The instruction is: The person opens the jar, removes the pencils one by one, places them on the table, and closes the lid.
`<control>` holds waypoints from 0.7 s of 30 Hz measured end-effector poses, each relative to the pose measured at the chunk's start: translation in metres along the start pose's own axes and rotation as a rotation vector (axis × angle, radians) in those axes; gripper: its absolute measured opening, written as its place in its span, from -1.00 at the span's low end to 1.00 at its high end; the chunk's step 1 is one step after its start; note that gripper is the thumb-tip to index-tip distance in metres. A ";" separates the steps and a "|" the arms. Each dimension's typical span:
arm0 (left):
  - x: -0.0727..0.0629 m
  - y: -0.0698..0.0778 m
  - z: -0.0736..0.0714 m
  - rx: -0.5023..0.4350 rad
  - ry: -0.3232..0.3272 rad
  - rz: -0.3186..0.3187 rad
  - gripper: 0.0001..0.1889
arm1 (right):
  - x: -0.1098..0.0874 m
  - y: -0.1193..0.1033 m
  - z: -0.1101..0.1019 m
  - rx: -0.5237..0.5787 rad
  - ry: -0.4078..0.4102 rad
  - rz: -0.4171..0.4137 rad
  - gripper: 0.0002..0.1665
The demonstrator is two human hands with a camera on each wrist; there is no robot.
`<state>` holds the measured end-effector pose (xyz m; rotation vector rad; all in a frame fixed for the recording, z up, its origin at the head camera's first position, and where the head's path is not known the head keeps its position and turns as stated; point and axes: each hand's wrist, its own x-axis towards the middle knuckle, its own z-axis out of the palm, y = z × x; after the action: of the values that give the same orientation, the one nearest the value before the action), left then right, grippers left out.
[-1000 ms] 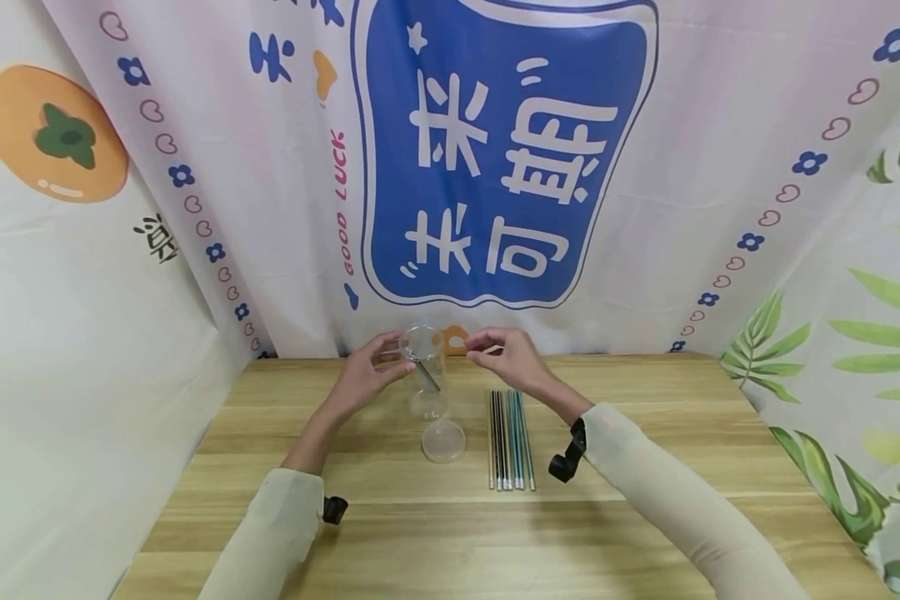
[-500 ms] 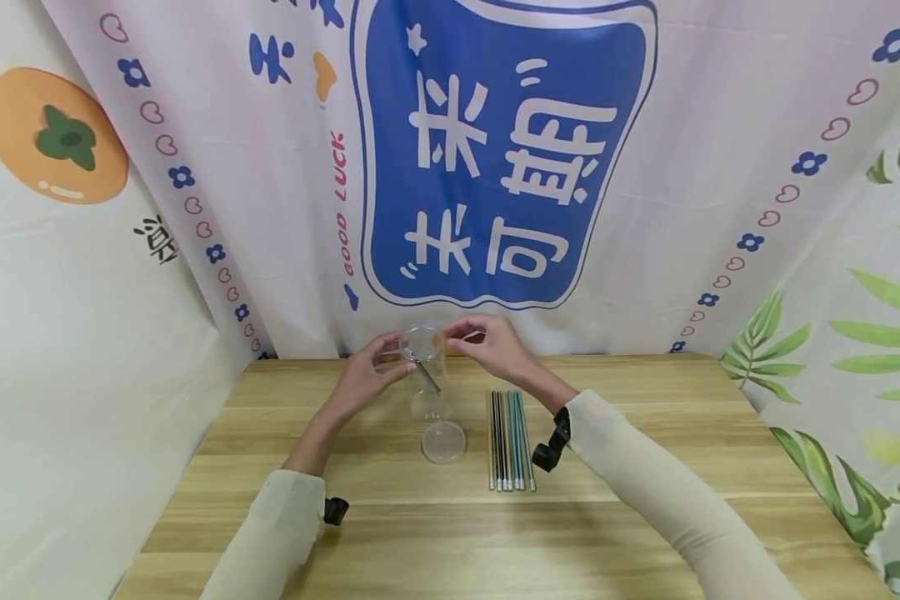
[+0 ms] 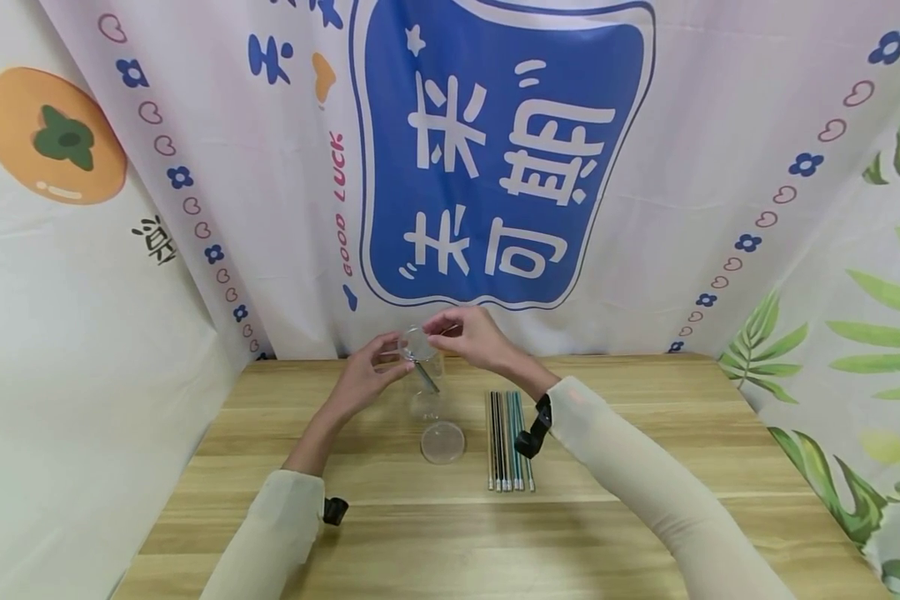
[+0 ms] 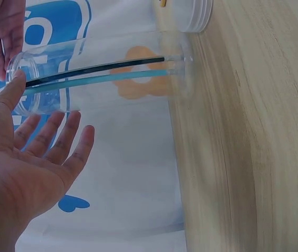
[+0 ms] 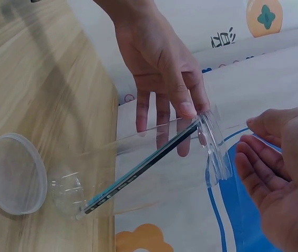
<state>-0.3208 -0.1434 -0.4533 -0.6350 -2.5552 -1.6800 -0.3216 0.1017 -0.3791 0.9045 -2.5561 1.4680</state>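
My left hand [image 3: 363,375] holds a tall clear plastic jar [image 4: 93,50] near its mouth, thumb on one side and fingers on the other. The jar stands upright on the table, uncovered. Inside lean a black pencil [image 4: 96,70] and a teal pencil [image 4: 101,80], side by side. At the jar's mouth is my right hand [image 3: 474,335], its fingers bent loosely; the right wrist view shows nothing between them and a small gap to the rim. The jar's round clear lid [image 3: 442,442] lies flat in front of it.
Right of the lid, several pencils [image 3: 508,442], black, teal and tan, lie in a row with their metal-banded ends toward me. A printed cloth [image 3: 615,325] hangs directly behind the wooden table [image 3: 450,542].
From the right, my right hand has moved left to the jar's mouth. My left hand, the jar, the lid and the row of pencils have stayed in place.
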 end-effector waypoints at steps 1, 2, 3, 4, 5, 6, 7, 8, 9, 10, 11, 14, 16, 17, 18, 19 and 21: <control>0.000 0.000 0.000 0.003 -0.001 -0.004 -0.29 | 0.002 0.000 0.001 -0.012 -0.013 -0.001 -0.76; 0.000 0.000 0.000 0.003 -0.003 -0.009 -0.28 | 0.003 0.000 0.001 -0.022 -0.027 -0.005 -0.76; 0.000 0.001 0.000 0.005 -0.006 -0.011 -0.28 | 0.005 0.000 0.001 -0.030 -0.042 -0.008 -0.76; 0.000 0.001 0.000 0.009 -0.007 -0.016 -0.28 | 0.006 0.000 0.002 -0.037 -0.055 -0.010 -0.75; 0.000 0.001 0.000 0.011 -0.009 -0.020 -0.27 | 0.007 0.000 0.002 -0.047 -0.065 -0.012 -0.76; -0.001 0.001 0.000 0.014 -0.010 -0.025 -0.27 | 0.009 -0.001 0.002 -0.058 -0.077 -0.016 -0.75; -0.001 0.002 0.000 0.015 -0.010 -0.027 -0.27 | 0.010 -0.001 0.002 -0.070 -0.089 -0.021 -0.74; -0.001 0.002 -0.001 0.017 -0.009 -0.030 -0.27 | 0.012 -0.001 0.002 -0.083 -0.101 -0.024 -0.74; -0.001 0.002 -0.001 0.023 -0.009 -0.030 -0.27 | 0.014 -0.002 0.003 -0.100 -0.112 -0.024 -0.74; -0.001 0.002 -0.001 0.024 -0.009 -0.031 -0.27 | 0.015 -0.003 0.003 -0.115 -0.121 -0.025 -0.74; -0.001 0.002 -0.001 0.025 -0.010 -0.031 -0.26 | 0.017 -0.003 0.003 -0.130 -0.134 -0.028 -0.74; -0.001 0.002 -0.002 0.019 -0.009 -0.024 -0.26 | 0.022 -0.003 0.005 -0.169 -0.174 -0.032 -0.76; -0.001 0.002 -0.002 0.016 -0.009 -0.019 -0.25 | 0.024 -0.003 0.006 -0.181 -0.200 -0.033 -0.78; -0.001 0.002 -0.002 0.013 -0.008 -0.017 -0.25 | 0.025 -0.003 0.007 -0.186 -0.212 -0.032 -0.78; -0.001 0.002 -0.001 0.010 -0.007 -0.014 -0.25 | 0.026 -0.003 0.007 -0.191 -0.219 -0.031 -0.79; -0.001 0.001 -0.001 0.008 -0.007 -0.012 -0.25 | 0.026 -0.003 0.008 -0.193 -0.227 -0.027 -0.80; 0.000 0.000 -0.001 0.004 -0.007 -0.012 -0.25 | 0.027 -0.004 0.009 -0.199 -0.237 -0.021 -0.80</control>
<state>-0.3207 -0.1445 -0.4532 -0.6271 -2.5712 -1.6795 -0.3402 0.0803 -0.3723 1.1303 -2.7833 1.1345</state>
